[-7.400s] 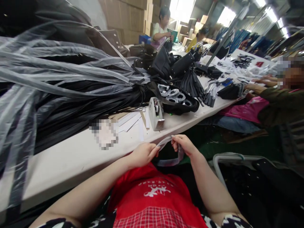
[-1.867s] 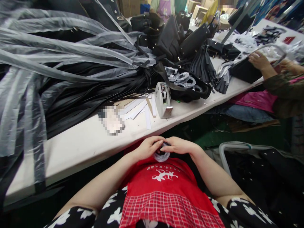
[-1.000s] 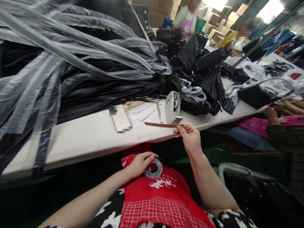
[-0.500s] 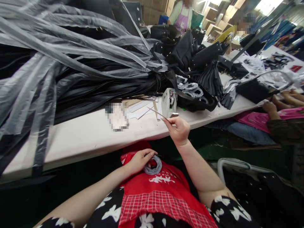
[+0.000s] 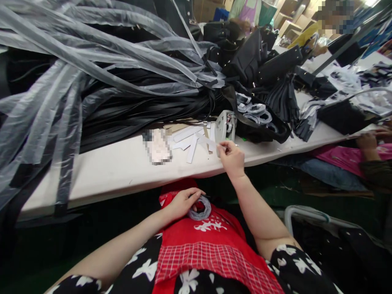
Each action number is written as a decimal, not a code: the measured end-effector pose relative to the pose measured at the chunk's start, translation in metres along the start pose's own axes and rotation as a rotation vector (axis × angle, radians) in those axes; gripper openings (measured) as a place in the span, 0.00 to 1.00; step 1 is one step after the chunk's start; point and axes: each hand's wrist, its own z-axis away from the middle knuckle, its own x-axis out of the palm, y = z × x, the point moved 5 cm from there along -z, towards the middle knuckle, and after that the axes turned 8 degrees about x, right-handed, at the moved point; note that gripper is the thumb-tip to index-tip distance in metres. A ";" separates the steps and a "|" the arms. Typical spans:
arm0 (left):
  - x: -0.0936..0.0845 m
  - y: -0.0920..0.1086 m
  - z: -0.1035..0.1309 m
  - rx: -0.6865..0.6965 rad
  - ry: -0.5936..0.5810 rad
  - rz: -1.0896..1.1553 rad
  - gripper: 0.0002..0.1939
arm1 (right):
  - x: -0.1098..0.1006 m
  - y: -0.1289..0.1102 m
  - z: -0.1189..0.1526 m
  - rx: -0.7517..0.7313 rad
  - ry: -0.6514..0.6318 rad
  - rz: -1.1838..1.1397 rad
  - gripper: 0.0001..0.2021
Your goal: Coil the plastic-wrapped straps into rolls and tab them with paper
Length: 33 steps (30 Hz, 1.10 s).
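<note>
My left hand [image 5: 185, 201] rests near the red apron [image 5: 183, 232], its fingers closed on a coiled strap [image 5: 204, 211] in clear plastic wrap. Over the table's front edge, my right hand [image 5: 232, 158] pinches the near end of a pale paper strip [image 5: 207, 141]. The strip's far end overlaps loose white paper strips [image 5: 192, 150] on the tabletop. Just beyond that hand stands a grey-white tape dispenser [image 5: 223, 127]. Part of the coil is hidden by my left fingers.
Black straps [image 5: 128, 118] and plastic-wrapped straps [image 5: 101, 71] heap up at left. A phone-like object [image 5: 157, 149], blurred, lies on the white table [image 5: 113, 165]. Wrapped coils [image 5: 255, 112] fill a black bag at right, near black handbags [image 5: 278, 63]. A co-worker's hand [image 5: 366, 143] shows far right.
My right hand has turned, so the strip shows its pale flat face instead of its edge. The view has shifted slightly; my left hand still holds the coil.
</note>
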 end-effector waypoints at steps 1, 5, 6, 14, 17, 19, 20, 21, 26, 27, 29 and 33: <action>0.000 -0.001 -0.001 -0.014 -0.007 0.021 0.24 | -0.014 0.002 0.003 0.019 0.018 -0.084 0.11; 0.002 -0.007 -0.006 -0.105 -0.031 0.185 0.25 | -0.069 -0.004 0.034 0.016 -0.095 -0.275 0.11; 0.003 -0.009 -0.007 -0.126 -0.036 0.222 0.25 | -0.081 -0.007 0.044 0.003 -0.155 -0.265 0.09; 0.010 -0.016 -0.020 -0.160 -0.071 0.271 0.26 | -0.099 -0.023 0.117 -0.232 -0.513 0.036 0.06; 0.013 -0.013 -0.022 -0.151 -0.090 0.222 0.28 | -0.086 -0.025 0.134 -0.289 -0.523 0.142 0.09; 0.014 -0.010 -0.022 -0.150 -0.087 0.203 0.28 | -0.075 -0.028 0.143 -0.345 -0.543 0.203 0.10; 0.015 -0.008 -0.021 -0.150 -0.086 0.196 0.28 | -0.068 -0.029 0.146 -0.369 -0.557 0.229 0.10; 0.015 -0.007 -0.021 -0.149 -0.088 0.193 0.27 | -0.062 -0.030 0.148 -0.385 -0.571 0.250 0.10; 0.016 -0.001 -0.021 -0.119 -0.138 0.244 0.20 | -0.036 -0.021 0.146 -0.332 -0.614 0.246 0.07; 0.014 0.000 -0.022 -0.109 -0.148 0.242 0.19 | -0.033 -0.018 0.144 -0.304 -0.619 0.212 0.07; 0.012 0.002 -0.026 -0.083 -0.171 0.182 0.17 | -0.030 -0.011 0.137 -0.234 -0.620 0.118 0.05; 0.010 0.010 -0.032 -0.018 -0.224 -0.056 0.15 | -0.023 0.006 0.118 -0.052 -0.556 -0.101 0.03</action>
